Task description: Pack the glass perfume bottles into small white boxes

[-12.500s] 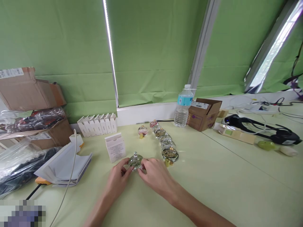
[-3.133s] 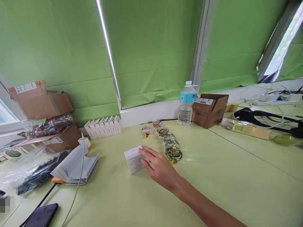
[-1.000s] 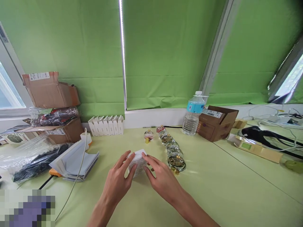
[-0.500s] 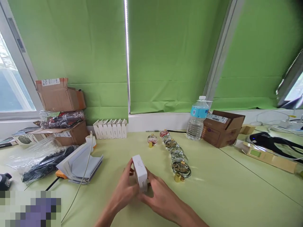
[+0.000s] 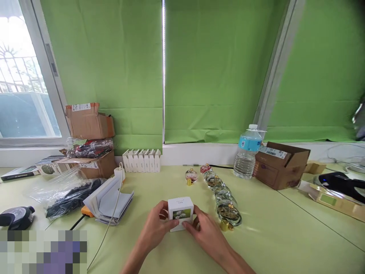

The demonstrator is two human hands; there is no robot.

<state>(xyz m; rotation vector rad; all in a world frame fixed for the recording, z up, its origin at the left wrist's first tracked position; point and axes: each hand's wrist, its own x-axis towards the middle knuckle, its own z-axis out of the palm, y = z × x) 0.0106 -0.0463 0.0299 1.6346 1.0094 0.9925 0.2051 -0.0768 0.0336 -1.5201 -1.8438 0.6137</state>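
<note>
To handle the box (image 5: 180,208) well, both hands should keep light, even pressure low on its sides, thumbs flat on the front, so the card does not buckle; the left hand (image 5: 154,229) grips it at nine o'clock and the right hand (image 5: 210,233) at three. It looks upright on the table (image 5: 273,236), with the bottles (image 5: 225,196) at one to three o'clock from it. Half a second earlier, a narrow side faced the person; now the picture side does.

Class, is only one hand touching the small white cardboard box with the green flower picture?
No, the left hand and the right hand both hold the white box, one at each side.
</note>
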